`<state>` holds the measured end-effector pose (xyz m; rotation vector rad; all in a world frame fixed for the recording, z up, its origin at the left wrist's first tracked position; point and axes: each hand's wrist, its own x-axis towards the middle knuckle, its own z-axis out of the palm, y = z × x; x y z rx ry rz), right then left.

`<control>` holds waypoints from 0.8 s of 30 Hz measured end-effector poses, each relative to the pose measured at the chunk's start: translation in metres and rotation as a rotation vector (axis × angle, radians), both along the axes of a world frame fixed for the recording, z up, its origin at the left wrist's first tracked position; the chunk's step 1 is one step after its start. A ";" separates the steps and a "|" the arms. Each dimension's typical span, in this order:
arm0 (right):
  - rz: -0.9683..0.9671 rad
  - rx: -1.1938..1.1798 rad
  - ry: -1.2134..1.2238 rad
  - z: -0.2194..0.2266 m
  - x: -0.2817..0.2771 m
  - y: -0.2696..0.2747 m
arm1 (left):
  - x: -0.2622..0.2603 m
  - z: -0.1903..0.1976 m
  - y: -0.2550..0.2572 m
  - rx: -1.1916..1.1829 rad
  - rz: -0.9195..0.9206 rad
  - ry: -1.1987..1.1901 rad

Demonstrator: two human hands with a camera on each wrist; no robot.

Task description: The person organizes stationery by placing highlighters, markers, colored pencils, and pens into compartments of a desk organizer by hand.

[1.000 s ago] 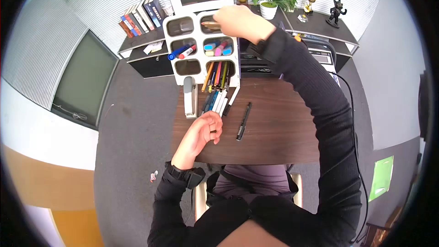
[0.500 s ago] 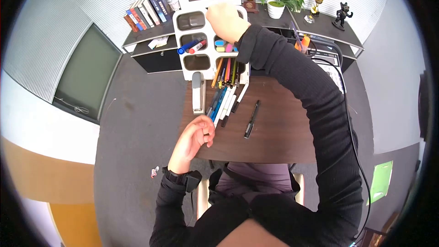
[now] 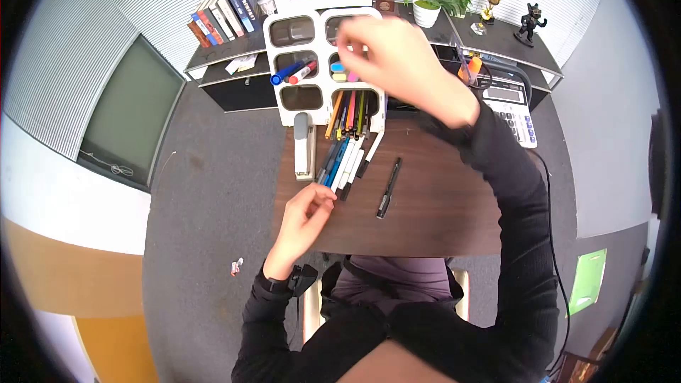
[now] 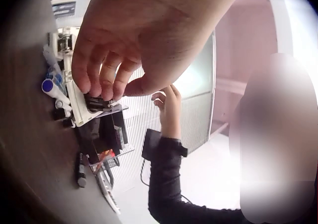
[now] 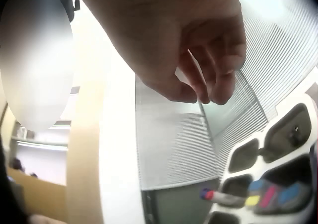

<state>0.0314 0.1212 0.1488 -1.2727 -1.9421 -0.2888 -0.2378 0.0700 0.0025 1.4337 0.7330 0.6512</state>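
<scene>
My right hand (image 3: 401, 57) hovers over the right column of a white desk organizer (image 3: 321, 64). Its fingers are loosely bent with nothing between them, as the right wrist view shows. The hand hides part of the upper right compartments. My left hand (image 3: 301, 223) is low at the desk's left side, fingertips right by the near ends of a row of blue, grey and white markers (image 3: 345, 164); its fingers are gently curved and hold nothing. Pencils (image 3: 349, 113) lean out of the bottom right compartment. Highlighters (image 5: 269, 196) and blue and red markers (image 3: 289, 73) sit in the middle compartments.
A grey-and-white stapler (image 3: 303, 145) stands left of the markers. One black pen (image 3: 389, 188) lies alone on the brown desk (image 3: 440, 198). To the right are a calculator (image 3: 516, 119) and an orange-topped item (image 3: 471, 69). Behind are books (image 3: 225, 15) and a potted plant (image 3: 428, 10).
My right hand has drawn back from the top right compartment, toward the right and nearer me. The left hand has turned, its fingertips now closer to the marker ends.
</scene>
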 end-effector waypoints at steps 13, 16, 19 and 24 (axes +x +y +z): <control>0.240 -0.492 -0.273 -0.151 0.017 -0.084 | 0.021 -0.017 -0.029 0.948 -0.060 0.607; 0.281 -0.545 -0.290 -0.159 0.016 -0.090 | 0.020 -0.023 -0.031 0.957 -0.088 0.675; 0.402 -0.483 -0.266 -0.166 0.016 -0.095 | 0.020 -0.022 -0.031 0.937 -0.135 0.681; 0.381 -0.401 -0.250 -0.161 0.004 -0.084 | 0.021 -0.021 -0.030 0.919 -0.171 0.686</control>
